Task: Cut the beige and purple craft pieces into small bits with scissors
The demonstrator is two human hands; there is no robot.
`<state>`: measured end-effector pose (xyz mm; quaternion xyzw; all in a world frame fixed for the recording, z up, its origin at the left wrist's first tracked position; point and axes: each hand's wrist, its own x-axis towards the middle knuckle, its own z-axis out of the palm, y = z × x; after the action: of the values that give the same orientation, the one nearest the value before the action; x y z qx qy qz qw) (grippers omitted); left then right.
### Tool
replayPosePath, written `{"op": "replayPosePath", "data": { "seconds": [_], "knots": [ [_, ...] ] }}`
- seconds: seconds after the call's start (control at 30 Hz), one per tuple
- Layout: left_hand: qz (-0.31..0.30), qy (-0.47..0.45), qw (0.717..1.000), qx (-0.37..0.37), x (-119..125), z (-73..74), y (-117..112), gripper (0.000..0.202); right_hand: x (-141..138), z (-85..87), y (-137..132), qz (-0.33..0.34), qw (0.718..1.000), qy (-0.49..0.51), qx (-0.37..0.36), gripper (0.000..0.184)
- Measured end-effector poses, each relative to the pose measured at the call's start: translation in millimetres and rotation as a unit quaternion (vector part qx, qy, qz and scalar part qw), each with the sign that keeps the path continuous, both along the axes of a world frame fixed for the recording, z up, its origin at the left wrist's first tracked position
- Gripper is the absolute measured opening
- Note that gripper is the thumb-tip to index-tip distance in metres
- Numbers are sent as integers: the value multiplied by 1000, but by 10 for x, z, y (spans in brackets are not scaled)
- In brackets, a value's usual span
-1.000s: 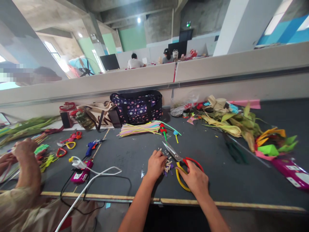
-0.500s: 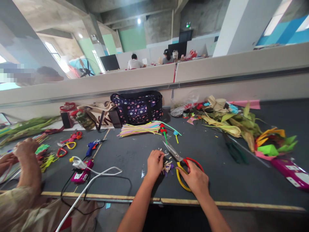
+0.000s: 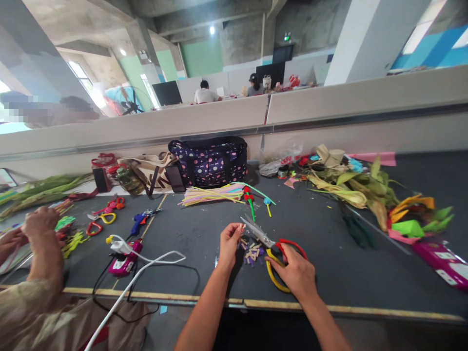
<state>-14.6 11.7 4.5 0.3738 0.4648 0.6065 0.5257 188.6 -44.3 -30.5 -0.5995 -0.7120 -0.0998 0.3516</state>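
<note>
My right hand (image 3: 295, 272) grips the red and yellow handles of a large pair of scissors (image 3: 272, 247), whose blades point up and to the left. My left hand (image 3: 230, 240) is lifted a little off the dark table (image 3: 329, 263) and pinches a small pale piece right at the blade tips. Below the blades lies a small heap of cut purple and tan bits (image 3: 252, 252).
A bundle of pastel strips (image 3: 212, 194) and a spotted bag (image 3: 209, 162) lie behind. Husks and coloured leaf shapes (image 3: 369, 192) fill the right side. To the left are a glue gun (image 3: 124, 258) with cable, small scissors (image 3: 102, 219) and another person's hand (image 3: 38, 224).
My left hand has risen from the heap of cut bits and now pinches a small piece at the scissor tips. The scissors have shifted slightly left.
</note>
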Motion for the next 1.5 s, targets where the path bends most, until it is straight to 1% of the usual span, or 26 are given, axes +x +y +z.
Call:
{"op": "replayPosePath", "data": {
  "seconds": [0.13,0.2,0.3,0.6,0.9,1.13,1.3,1.5],
  "knots": [
    [-18,-75,997,-8,-3,16,0,27,-5,-4,-1,13,1000,-9,16,59],
    [-29,-93,995,-9,3,32,-5,26,-6,-5,-3,15,1000,-7,21,59],
    [-30,-93,995,-9,13,50,-12,26,-5,1,-11,26,999,-6,22,57],
    [-38,-110,993,-18,31,41,-17,29,-2,0,-25,52,999,0,-15,54],
    [-47,-121,991,-7,38,19,-18,25,-4,8,-37,53,998,-7,-17,53],
    [-39,-111,993,-17,48,40,-21,27,-1,-19,-28,54,998,-2,-23,51],
    [-41,-116,992,-18,41,25,-18,26,0,-17,-31,55,998,1,-24,51],
    [-34,-99,994,-21,37,9,-19,28,1,-29,-28,53,998,6,-28,50]
  ]
}}
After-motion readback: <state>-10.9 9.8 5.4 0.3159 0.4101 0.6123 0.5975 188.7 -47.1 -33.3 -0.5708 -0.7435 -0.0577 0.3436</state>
